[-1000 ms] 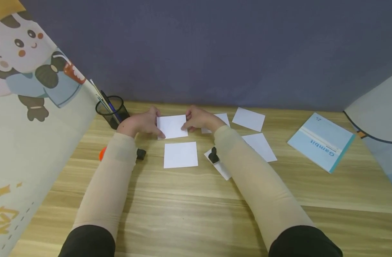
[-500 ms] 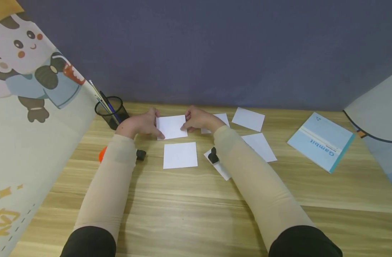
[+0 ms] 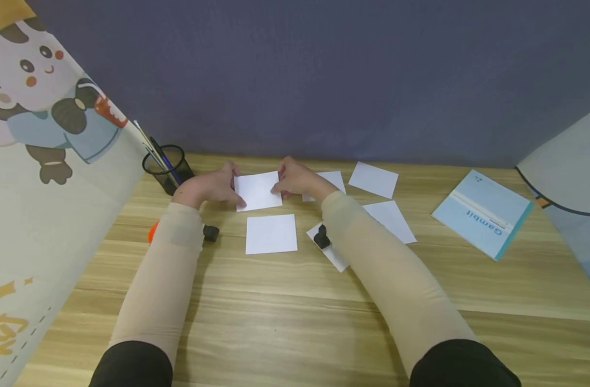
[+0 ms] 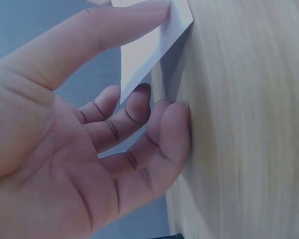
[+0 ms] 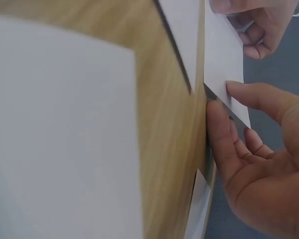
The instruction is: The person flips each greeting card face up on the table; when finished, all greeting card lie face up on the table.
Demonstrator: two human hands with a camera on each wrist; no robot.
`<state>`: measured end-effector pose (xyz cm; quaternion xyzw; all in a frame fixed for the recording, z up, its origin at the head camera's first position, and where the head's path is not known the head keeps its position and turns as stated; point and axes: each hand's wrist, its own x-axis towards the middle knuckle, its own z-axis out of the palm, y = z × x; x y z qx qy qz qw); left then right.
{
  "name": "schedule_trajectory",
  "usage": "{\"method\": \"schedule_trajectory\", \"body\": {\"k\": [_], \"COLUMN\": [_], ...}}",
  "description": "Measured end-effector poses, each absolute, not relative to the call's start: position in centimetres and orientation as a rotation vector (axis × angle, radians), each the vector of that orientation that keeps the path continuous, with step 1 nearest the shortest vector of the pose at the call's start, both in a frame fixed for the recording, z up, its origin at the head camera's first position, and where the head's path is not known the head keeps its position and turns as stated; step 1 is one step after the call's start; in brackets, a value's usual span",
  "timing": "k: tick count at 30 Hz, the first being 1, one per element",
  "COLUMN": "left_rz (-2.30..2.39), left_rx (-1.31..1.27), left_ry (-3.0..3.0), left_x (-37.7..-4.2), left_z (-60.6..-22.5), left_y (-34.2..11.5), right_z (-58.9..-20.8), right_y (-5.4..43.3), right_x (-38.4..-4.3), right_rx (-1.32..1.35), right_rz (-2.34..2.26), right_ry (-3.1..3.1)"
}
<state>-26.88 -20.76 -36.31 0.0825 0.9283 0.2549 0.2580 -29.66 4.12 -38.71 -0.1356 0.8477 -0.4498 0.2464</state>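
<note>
A white card [image 3: 257,191] is held between my two hands near the back of the table. It stands tilted, with its lower edge close to the wood. My left hand [image 3: 210,187] holds its left end, thumb on the near face. In the left wrist view, fingers [image 4: 174,129] curl behind the card [image 4: 134,64] and near the table. At the right end, my right hand [image 3: 297,178] pinches it, thumb in front and fingers behind. The right wrist view has both hands on this card [image 5: 222,55]. Directly nearer to me, another white card [image 3: 272,234] lies flat.
More white cards lie to the right, including a back one [image 3: 374,179] and one [image 3: 391,220] partly under my right forearm. A mesh pen cup [image 3: 166,167] stands at back left. A blue Gambit notebook [image 3: 483,214] lies right. An orange object [image 3: 152,232] peeks out beside my left sleeve.
Very little differs. The held card has turned slightly, its right end a touch farther back along with my right hand; the flat cards lie as before.
</note>
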Motion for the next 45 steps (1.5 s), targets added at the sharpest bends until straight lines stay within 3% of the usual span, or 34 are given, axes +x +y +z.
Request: {"method": "schedule_trajectory", "body": {"k": [13, 45], "left_rz": [0.773, 1.116], "left_rx": [0.213, 0.278], "left_ry": [2.465, 2.407], "left_x": [-27.0, -26.6], "left_z": [-35.9, -35.4], "left_y": [-20.9, -20.9], "right_z": [-39.9, -38.9], "right_y": [4.3, 5.4], "right_x": [-30.0, -28.6], "right_rx": [-0.329, -0.343], "right_rz": [-1.386, -1.583], "right_ry": [2.223, 2.248]}}
